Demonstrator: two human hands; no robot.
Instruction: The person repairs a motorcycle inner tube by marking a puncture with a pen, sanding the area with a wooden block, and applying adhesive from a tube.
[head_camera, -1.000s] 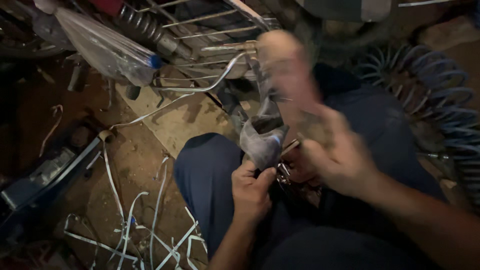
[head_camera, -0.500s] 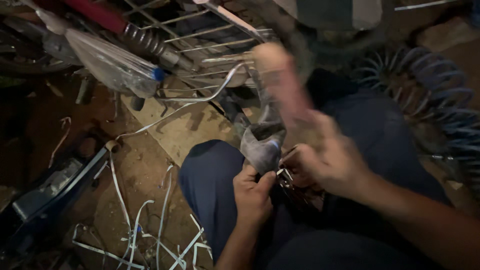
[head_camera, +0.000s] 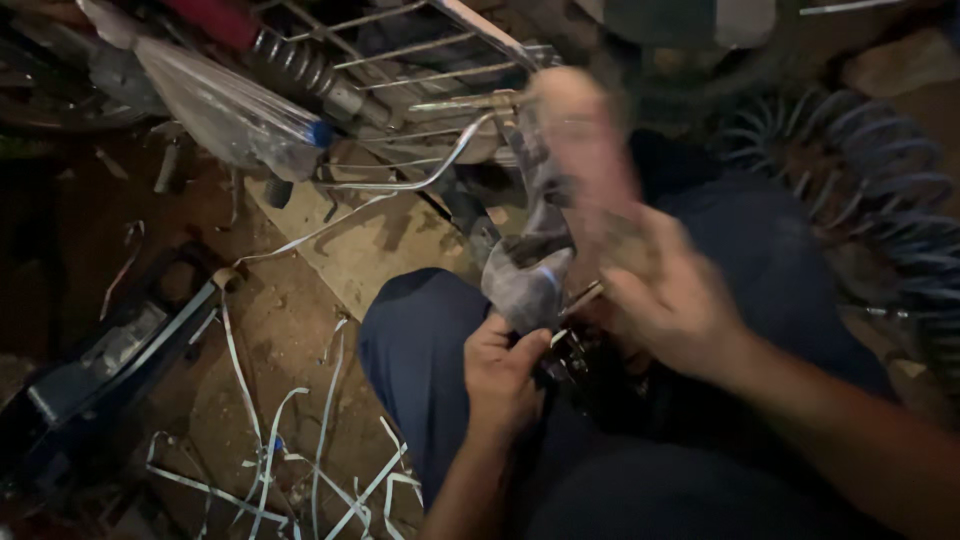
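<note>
I sit with dark blue trousers (head_camera: 420, 350) filling the lower middle of the view. My left hand (head_camera: 505, 375) is closed on the lower end of a crumpled grey rag (head_camera: 525, 280) at my knee. A small dark metal part (head_camera: 575, 365) lies in my lap just right of that hand, and a thin metal pin (head_camera: 580, 298) sticks out beside the rag. Blurred by movement, my right hand (head_camera: 670, 300) grips a pale wooden handle (head_camera: 575, 150) that points up and away above the rag. What sits at the handle's far end is hidden by blur.
A wire rack (head_camera: 420, 60), a coil spring (head_camera: 310, 70) and a clear plastic bag (head_camera: 220, 110) lie ahead on the left. A blue coiled hose (head_camera: 880, 200) is at right. White strips (head_camera: 270, 440), a cardboard piece (head_camera: 370, 250) and a dark case (head_camera: 90, 370) litter the dirt floor.
The view has drifted, so the rack and bag sit further right and lower. My right hand stays blurred with the handle in much the same place. My left hand keeps its hold.
</note>
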